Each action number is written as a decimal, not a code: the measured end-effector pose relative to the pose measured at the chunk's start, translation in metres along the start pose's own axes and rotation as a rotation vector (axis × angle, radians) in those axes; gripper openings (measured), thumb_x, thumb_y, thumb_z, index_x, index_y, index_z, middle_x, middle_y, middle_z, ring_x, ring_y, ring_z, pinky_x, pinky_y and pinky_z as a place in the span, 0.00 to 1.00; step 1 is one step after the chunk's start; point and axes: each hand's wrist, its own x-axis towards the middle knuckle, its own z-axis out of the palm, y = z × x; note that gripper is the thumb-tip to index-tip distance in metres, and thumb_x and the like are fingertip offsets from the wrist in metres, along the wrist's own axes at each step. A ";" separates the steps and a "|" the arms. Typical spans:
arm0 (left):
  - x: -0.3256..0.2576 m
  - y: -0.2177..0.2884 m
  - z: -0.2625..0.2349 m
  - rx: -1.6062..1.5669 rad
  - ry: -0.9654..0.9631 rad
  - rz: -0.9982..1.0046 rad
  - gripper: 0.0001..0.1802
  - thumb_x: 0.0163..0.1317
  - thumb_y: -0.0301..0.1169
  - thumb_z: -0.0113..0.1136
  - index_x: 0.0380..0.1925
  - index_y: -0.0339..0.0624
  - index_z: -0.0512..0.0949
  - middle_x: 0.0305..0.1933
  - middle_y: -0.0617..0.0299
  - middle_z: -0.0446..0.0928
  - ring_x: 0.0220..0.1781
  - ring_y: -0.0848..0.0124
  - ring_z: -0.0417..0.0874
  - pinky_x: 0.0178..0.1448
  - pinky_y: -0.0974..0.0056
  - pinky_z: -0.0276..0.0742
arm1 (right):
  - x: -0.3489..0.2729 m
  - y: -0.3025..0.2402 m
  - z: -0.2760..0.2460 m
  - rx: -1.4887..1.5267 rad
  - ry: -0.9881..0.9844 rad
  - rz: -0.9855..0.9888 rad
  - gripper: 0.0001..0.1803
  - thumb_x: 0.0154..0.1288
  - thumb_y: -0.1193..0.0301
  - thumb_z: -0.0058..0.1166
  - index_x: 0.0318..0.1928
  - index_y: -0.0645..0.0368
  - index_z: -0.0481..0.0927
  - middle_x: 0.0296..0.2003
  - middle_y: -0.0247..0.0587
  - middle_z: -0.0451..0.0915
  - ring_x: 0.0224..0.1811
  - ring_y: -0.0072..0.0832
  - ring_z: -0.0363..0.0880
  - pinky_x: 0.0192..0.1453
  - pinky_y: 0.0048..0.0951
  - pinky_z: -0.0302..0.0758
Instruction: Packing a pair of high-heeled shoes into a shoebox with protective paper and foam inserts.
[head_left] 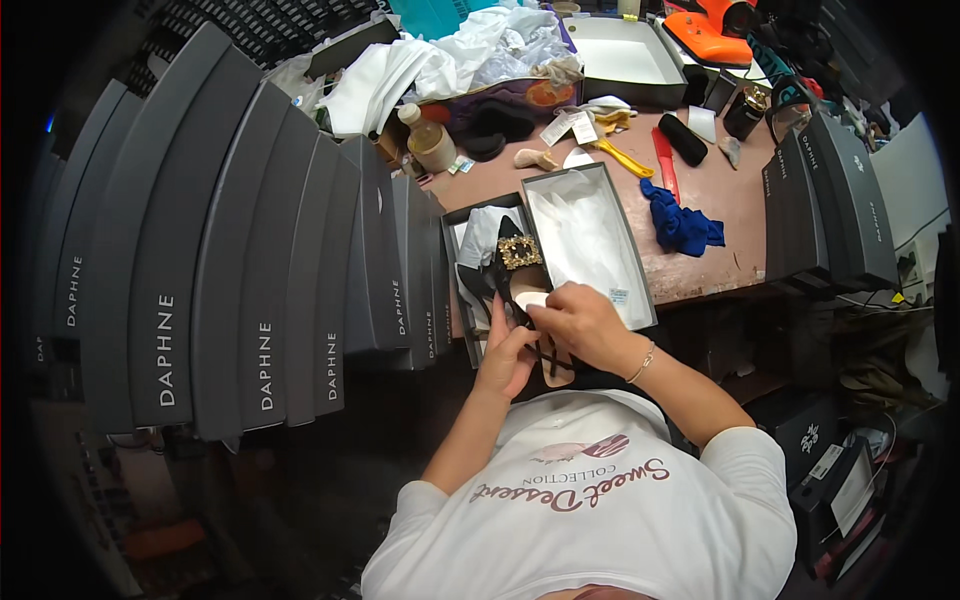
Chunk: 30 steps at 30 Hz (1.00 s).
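In front of me is a black shoe with thin straps, a tan insole and a square gold buckle (519,253). My left hand (508,358) is closed around its heel end. My right hand (584,322) pinches a small white piece (530,299) against the inside of the shoe; its kind is not plain. Beneath lies a dark grey shoebox (452,216) with white tissue paper (487,225) and what looks like a second black shoe (470,283). Right beside it lies a white-lined box half (610,235) with a grey edge.
Grey shoeboxes (270,260) stand stacked on the left, with more (840,200) on the right. Across the table (700,278) lie a blue cloth (684,220), a red tool (665,160), a yellow-handled brush (625,158) and a bottle (428,142). White plastic bags (460,55) heap at the back.
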 end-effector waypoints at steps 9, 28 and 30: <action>-0.017 -0.024 -0.014 0.015 0.025 0.136 0.49 0.51 0.16 0.46 0.73 0.57 0.42 0.61 0.64 0.64 0.51 0.77 0.72 0.45 0.74 0.72 | 0.013 -0.009 0.013 0.587 0.236 0.548 0.14 0.59 0.80 0.55 0.47 0.60 0.76 0.35 0.46 0.77 0.31 0.35 0.78 0.34 0.28 0.74; -0.027 -0.031 -0.018 0.111 0.059 0.049 0.49 0.55 0.15 0.45 0.73 0.53 0.34 0.66 0.59 0.58 0.54 0.74 0.69 0.54 0.69 0.69 | -0.012 -0.003 0.058 -0.328 -0.214 0.125 0.11 0.50 0.71 0.54 0.36 0.63 0.76 0.29 0.39 0.71 0.32 0.32 0.75 0.30 0.30 0.73; -0.025 -0.032 -0.016 0.153 0.063 0.038 0.49 0.55 0.17 0.46 0.73 0.54 0.33 0.63 0.58 0.61 0.45 0.76 0.71 0.46 0.71 0.70 | -0.002 0.018 0.065 -0.341 -0.231 0.221 0.11 0.51 0.70 0.55 0.35 0.62 0.77 0.30 0.39 0.72 0.32 0.33 0.77 0.30 0.29 0.73</action>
